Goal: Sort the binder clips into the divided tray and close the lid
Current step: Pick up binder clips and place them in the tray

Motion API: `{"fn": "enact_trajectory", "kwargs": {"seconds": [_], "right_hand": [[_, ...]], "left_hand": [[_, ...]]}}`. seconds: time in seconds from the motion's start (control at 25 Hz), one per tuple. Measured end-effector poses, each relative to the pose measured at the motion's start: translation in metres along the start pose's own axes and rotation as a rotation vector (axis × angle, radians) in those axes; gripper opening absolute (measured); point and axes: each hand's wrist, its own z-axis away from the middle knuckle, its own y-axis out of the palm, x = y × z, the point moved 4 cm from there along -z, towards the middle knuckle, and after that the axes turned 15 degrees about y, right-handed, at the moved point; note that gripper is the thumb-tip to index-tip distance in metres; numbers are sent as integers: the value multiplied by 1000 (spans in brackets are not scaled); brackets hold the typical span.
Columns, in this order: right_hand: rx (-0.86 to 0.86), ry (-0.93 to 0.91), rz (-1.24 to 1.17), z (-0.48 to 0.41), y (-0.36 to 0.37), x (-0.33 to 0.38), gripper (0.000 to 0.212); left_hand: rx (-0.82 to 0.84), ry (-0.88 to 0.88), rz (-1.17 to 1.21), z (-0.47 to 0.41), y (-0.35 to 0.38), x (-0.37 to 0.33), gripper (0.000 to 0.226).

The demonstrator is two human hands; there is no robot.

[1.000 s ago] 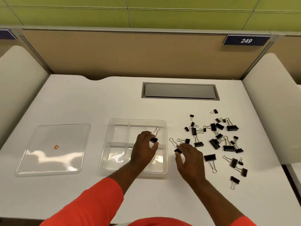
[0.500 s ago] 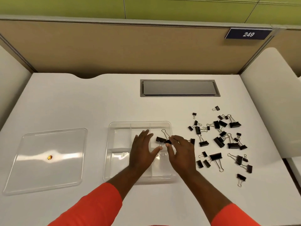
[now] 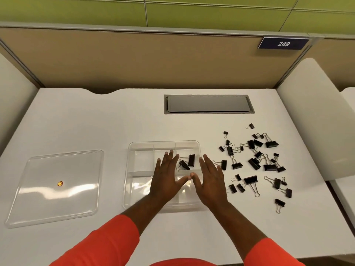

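A clear divided tray (image 3: 134, 150) sits mid-table. Two black binder clips (image 3: 187, 162) lie in its far right compartment. Over the tray my left hand (image 3: 166, 179) hovers flat with spread fingers, holding nothing. My right hand (image 3: 210, 181) is open too, above the tray's right rim, thumb tip nearly touching the left thumb. Several loose black binder clips (image 3: 253, 160) of different sizes are scattered on the table to the right of the tray. The clear lid (image 3: 57, 189) lies flat to the left, apart from the tray, with a small orange sticker on it.
A grey cable hatch (image 3: 208, 104) is set into the white table behind the tray. White side partitions (image 3: 315, 116) stand at both ends of the table, and a tan panel with a "249" sign (image 3: 284, 43) closes off the back.
Each hand carried a clip to the tray's far right compartment and let it go. Both hands now hover open above the tray; the two clips lie inside.
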Motion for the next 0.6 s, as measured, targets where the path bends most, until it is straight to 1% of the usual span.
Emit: {"fn": "enact_trajectory", "kwargs": {"seconds": [0.2,0.28,0.4,0.52,0.6], "right_hand": [[8,27,27,23,-13,-20,66],[2,44,37,31,-20,-29,67],[-27,62,39,40,-29,-42,67],[-53,77,41,44,-36,-60,66],[-47,76,33,44,-41,-74,66]], "left_hand": [[30,9,-39,5,-1,-15,93],[14,-25,-63,6,-3,-18,91],[14,-74,-67,7,-6,-17,86],[43,-31,-132,6,3,-20,79],[17,-46,-157,5,9,-22,70]]}}
